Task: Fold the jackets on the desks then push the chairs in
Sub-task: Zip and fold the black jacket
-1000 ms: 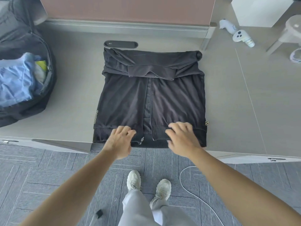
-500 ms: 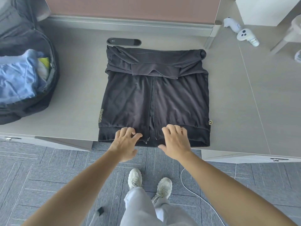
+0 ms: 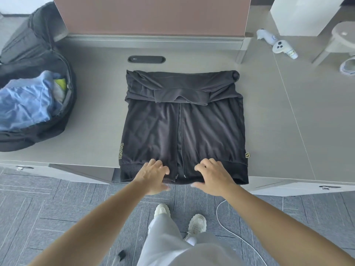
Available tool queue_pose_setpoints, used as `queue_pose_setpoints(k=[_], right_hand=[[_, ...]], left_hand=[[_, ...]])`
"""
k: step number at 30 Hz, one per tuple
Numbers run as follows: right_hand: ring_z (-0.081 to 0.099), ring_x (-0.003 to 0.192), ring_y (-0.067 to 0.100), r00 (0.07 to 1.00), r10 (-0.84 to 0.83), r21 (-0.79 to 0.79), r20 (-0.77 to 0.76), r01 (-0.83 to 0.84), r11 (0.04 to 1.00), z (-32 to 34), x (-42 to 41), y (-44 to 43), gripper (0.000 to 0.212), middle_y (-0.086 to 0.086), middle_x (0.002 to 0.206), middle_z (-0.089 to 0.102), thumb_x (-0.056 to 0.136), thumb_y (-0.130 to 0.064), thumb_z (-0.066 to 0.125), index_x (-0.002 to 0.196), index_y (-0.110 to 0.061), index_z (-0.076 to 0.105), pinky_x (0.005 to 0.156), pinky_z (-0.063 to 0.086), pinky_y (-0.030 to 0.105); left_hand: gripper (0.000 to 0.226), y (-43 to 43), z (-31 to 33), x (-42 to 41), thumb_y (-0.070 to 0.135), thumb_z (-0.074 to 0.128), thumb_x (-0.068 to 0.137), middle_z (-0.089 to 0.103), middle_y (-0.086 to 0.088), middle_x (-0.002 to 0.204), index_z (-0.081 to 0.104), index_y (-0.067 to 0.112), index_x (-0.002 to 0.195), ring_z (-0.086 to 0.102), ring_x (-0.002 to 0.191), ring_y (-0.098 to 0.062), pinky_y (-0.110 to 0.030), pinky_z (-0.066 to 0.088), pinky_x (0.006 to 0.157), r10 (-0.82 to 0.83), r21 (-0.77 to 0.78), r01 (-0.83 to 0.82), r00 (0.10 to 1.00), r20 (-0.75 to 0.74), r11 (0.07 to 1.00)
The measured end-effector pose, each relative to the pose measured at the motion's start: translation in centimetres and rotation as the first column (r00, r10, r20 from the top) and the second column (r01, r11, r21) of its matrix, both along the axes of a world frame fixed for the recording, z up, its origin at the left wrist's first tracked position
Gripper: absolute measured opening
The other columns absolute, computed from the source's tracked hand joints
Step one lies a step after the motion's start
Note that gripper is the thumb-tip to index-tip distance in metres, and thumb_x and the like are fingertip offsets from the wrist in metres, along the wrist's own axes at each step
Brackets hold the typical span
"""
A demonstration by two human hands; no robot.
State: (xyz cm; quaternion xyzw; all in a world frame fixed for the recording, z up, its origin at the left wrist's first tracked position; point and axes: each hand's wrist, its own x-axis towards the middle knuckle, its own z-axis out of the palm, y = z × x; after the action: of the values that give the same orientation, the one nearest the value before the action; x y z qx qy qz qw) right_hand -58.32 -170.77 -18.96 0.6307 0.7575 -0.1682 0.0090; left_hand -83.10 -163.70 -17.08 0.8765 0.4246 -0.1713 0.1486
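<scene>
On the far left, a black backpack (image 3: 34,89) sits on the grey desk (image 3: 96,116). It is open, and a blue cloth (image 3: 25,106) is bunched up inside it. Near the back of the desk is a dark slot (image 3: 146,59) with round ends. Just in front of the slot, in the middle of the desk, lies the black jacket (image 3: 184,129). It is flat with the zip facing up. Its top part is folded down across it in a thick band. Its bottom band reaches the near edge of the desk and hangs over a little. The left hand (image 3: 151,177) grips that bottom band just left of the zip, with the fingers curled on top and the thumb under the edge. The right hand (image 3: 213,179) grips the band the same way just right of the zip. Below the hands, two white shoes (image 3: 196,223) stand on the grey carpet, and a thin white cable (image 3: 233,236) runs across the floor beside them. At the far right of the desk lie two white controllers (image 3: 276,44), well apart from the jacket, and a pale stool (image 3: 343,37) stands past them.
</scene>
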Motion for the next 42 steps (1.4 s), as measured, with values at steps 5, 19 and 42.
queue_pose_setpoints(k=[5, 19, 42], right_hand=[[0.056, 0.093, 0.024, 0.988, 0.125, 0.053, 0.094, -0.130, 0.990, 0.9, -0.9, 1.8, 0.040, 0.000, 0.109, 0.057, 0.086, -0.040, 0.073, 0.117, -0.018, 0.061, 0.073, 0.048, 0.036], [0.050, 0.066, 0.021, 0.951, 0.239, 0.223, 0.198, -0.281, 0.933, -0.7, -4.1, -0.2, 0.028, -0.001, 0.073, 0.050, 0.060, -0.016, 0.084, 0.074, -0.018, 0.059, 0.056, 0.038, 0.033], [0.049, 0.051, 0.024, 0.986, -0.003, 0.297, 0.169, -0.048, 0.954, 2.8, 0.2, 1.3, 0.032, 0.001, 0.062, 0.049, 0.052, 0.011, 0.064, 0.072, -0.013, 0.058, 0.041, 0.031, 0.029]], left_hand=[[0.065, -0.5, -0.4, 1.7, 0.043, 0.066, 0.088, 0.035, 0.000, 0.141, 0.039, 0.025, 0.144, 0.037, 0.128, -0.023, -0.037, 0.037, 0.108, -0.002, 0.098, -0.009, 0.993, 0.114, 0.995], [0.074, -0.9, -1.4, 2.0, 0.014, 0.051, 0.099, 0.014, 0.000, 0.166, 0.009, 0.018, 0.160, 0.017, 0.151, -0.022, -0.030, 0.017, 0.122, 0.052, 0.054, -0.054, 0.998, 0.036, 0.997], [0.056, -1.1, -2.9, -1.5, -0.002, 0.084, 0.039, 0.062, -0.004, 0.087, 0.069, 0.016, 0.090, 0.058, 0.073, -0.027, -0.040, 0.054, 0.063, 0.134, 0.386, -0.155, 0.988, 0.080, 0.909]])
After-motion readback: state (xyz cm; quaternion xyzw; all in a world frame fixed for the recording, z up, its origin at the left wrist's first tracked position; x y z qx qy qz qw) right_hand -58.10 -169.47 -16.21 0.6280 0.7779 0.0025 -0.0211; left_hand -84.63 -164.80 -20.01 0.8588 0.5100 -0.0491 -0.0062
